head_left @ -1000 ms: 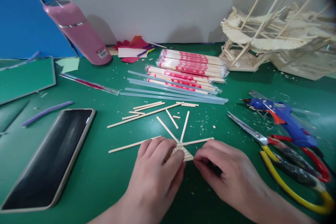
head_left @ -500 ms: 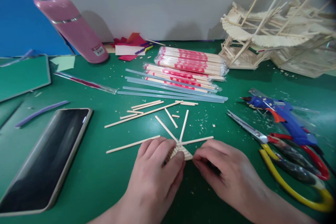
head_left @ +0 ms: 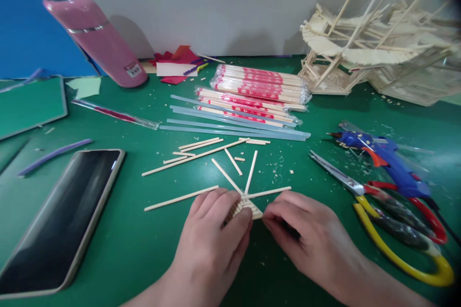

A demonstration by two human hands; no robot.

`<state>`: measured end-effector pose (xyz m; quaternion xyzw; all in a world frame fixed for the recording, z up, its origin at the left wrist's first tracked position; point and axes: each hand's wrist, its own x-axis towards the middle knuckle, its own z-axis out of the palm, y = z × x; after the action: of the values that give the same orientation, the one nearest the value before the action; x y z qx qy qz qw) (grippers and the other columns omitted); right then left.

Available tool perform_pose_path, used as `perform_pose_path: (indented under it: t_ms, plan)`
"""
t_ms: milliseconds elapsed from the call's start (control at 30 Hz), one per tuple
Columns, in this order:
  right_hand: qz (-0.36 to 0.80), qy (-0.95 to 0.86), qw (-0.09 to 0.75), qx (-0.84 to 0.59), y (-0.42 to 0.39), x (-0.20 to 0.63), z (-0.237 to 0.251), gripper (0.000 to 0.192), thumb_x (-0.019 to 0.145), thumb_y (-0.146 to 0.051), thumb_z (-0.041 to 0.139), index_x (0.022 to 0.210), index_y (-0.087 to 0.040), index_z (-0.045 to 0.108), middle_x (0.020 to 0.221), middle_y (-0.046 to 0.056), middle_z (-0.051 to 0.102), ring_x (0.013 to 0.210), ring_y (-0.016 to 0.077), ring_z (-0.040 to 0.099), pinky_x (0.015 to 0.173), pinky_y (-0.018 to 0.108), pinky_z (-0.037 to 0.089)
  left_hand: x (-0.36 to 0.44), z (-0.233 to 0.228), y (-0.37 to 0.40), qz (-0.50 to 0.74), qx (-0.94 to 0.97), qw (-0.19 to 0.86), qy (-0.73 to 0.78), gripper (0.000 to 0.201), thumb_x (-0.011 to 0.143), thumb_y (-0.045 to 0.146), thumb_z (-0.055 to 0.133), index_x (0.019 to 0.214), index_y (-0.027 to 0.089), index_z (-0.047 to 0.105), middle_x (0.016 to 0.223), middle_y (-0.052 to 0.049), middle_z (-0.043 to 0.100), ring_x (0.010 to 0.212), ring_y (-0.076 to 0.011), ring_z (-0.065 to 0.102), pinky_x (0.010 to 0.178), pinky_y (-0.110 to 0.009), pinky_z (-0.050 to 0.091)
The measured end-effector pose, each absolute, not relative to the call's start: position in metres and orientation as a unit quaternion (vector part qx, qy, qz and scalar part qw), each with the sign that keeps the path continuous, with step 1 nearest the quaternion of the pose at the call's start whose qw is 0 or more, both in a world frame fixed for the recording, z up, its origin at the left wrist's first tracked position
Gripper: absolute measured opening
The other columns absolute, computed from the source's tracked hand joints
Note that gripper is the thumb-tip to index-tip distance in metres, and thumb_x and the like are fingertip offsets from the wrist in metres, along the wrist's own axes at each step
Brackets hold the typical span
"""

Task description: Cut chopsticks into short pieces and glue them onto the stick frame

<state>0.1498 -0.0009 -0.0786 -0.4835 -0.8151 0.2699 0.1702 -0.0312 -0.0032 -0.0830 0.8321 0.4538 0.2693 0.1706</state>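
Between my hands lies a small fan-shaped piece of wooden sticks (head_left: 248,207), with longer sticks spreading from its tip. My left hand (head_left: 218,230) is closed on its left side, thumb pressed along the near part. At the piece's right corner, my right hand (head_left: 306,230) has thumb and forefinger pinched together; whatever sits between those fingertips is hidden. One stick (head_left: 272,192) points right, just above my right fingers. A loose stick (head_left: 176,200) lies left of my left hand. Several cut sticks (head_left: 201,143) are scattered beyond.
Right of my hands lie pliers (head_left: 356,184) and a blue glue gun (head_left: 385,153). Light-blue glue sticks (head_left: 234,127) and wrapped chopsticks (head_left: 259,81) lie behind. A phone (head_left: 61,220) and a pink bottle (head_left: 101,41) are at left. A stick-built model (head_left: 327,48) stands back right.
The whole view has shifted slightly, so things appear a little further left. Both hands keep the same hold and place on the stick piece.
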Motion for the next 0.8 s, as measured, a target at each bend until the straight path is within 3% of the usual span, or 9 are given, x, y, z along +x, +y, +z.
perform_pose_path:
  t_ms: [333, 800]
  plan:
    - [0.267, -0.815, 0.166, -0.487, -0.0003, 0.15, -0.0783, 0.016, 0.084, -0.017, 0.042, 0.078, -0.02, 0.057, 0.069, 0.002, 0.052, 0.063, 0.0133, 0.049, 0.057, 0.025, 0.038, -0.0338, -0.0839, -0.0058, 0.261, 0.823, 0.191, 0.468, 0.03, 0.078, 0.009, 0.05, 0.107, 0.016, 0.05, 0.097, -0.007, 0.057, 0.086, -0.0192, 0.05, 0.078, -0.037, 0.042]
    - [0.263, -0.811, 0.177, -0.493, -0.0027, 0.1494, -0.0807, 0.015, 0.083, -0.018, 0.043, 0.078, -0.02, 0.057, 0.069, 0.002, 0.054, 0.063, 0.0135, 0.049, 0.056, 0.025, 0.038, -0.0302, -0.0845, -0.0055, 0.28, 0.816, 0.188, 0.469, 0.022, 0.079, 0.008, 0.049, 0.099, 0.016, 0.053, 0.088, -0.005, 0.06, 0.079, -0.0182, 0.053, 0.074, -0.035, 0.046]
